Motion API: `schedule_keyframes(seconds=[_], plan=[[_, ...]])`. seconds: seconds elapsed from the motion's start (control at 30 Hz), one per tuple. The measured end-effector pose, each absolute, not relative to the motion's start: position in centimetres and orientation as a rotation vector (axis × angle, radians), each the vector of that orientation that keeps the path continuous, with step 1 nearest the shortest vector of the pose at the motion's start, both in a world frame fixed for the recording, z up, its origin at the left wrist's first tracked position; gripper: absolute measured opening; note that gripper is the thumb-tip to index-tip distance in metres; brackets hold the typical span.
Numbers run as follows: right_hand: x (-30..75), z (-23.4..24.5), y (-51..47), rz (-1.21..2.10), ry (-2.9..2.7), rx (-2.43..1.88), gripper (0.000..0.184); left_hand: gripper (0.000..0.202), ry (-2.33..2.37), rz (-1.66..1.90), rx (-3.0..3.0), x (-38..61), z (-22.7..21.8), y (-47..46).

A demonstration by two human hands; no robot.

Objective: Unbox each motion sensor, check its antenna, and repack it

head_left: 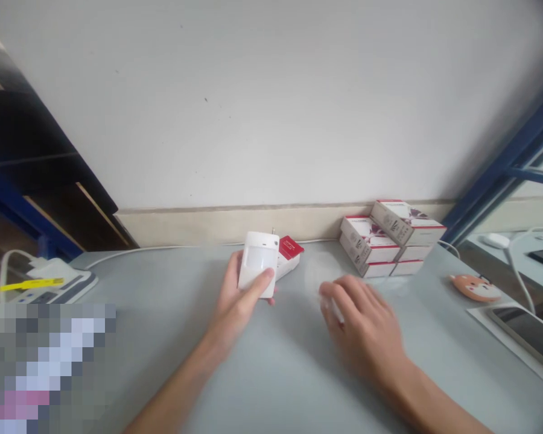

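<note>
Most of the view's near part is taken up by the grey table (262,374), its far edge run along the wall. Open room for moving is offered between the two hands and nearer than them; the table's near edge is out of view. On the far right, travel is limited by a stack of boxes (389,226) with flat cardboard corners that could be toppled by a knock. The far left is bounded by a power strip (76,282), and the right side by a phone (525,328).

The right hand (364,313), blurred, is curled nearly closed above the table, nearer than the stack; a small pale thing (336,309) appears to be pinched in it, though what it is cannot be told. By the left hand (235,298), a white gadget (257,280) is held upright at mid-table, thumb across its front and fingers wrapped behind.

Just beyond it, partly hidden, lies a small box (289,260) with a red end, probably light and easily dented. The gadget itself is judged light, stiff and rather slippery, as smooth plastic; it is best gripped by its long side edges. Pressure should be kept off the shiny panel (259,258), likely its most fragile part.
</note>
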State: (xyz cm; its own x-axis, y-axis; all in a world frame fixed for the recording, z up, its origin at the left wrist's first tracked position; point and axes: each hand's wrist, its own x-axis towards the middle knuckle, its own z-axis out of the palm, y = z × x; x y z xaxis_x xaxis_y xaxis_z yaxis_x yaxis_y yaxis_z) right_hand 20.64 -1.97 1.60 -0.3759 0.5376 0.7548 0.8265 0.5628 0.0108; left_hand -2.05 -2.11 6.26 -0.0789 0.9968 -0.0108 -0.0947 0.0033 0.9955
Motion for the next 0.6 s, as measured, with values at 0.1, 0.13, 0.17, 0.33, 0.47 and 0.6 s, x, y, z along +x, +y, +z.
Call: schedule_keyframes(seconds=[0.1, 0.13, 0.17, 0.33, 0.47, 0.6], plan=[[20.0, 0.9, -2.6, -0.416, -2.254, -1.168, 0.043, 0.053, 1.096, 1.327, 1.125, -1.8, 6.6, -2.3], [19.8, 0.8, -2.8, -0.281, -2.318, -1.184, 0.049, 0.051, 1.052, 1.313, 1.122, -1.7, 6.6, -2.4], [19.7, 0.8, -2.9, -0.104, -2.372, -1.179, 0.055, 0.049, 1.006, 1.291, 1.111, -1.5, 6.5, -2.5], [20.5, 2.6, -2.6, 0.68, -2.143, -1.069, 0.056, 0.043, 0.768, 1.168, 1.022, -0.5, 6.0, -3.4], [21.2, 4.1, -2.1, 1.191, -1.569, -1.09, 0.042, 0.049, 0.672, 0.999, 0.971, 0.7, 5.6, -4.2], [21.1, 4.8, -1.9, 1.593, -1.248, -0.955, 0.05, 0.051, 0.606, 0.883, 0.9, 2.1, 4.6, -5.0]])
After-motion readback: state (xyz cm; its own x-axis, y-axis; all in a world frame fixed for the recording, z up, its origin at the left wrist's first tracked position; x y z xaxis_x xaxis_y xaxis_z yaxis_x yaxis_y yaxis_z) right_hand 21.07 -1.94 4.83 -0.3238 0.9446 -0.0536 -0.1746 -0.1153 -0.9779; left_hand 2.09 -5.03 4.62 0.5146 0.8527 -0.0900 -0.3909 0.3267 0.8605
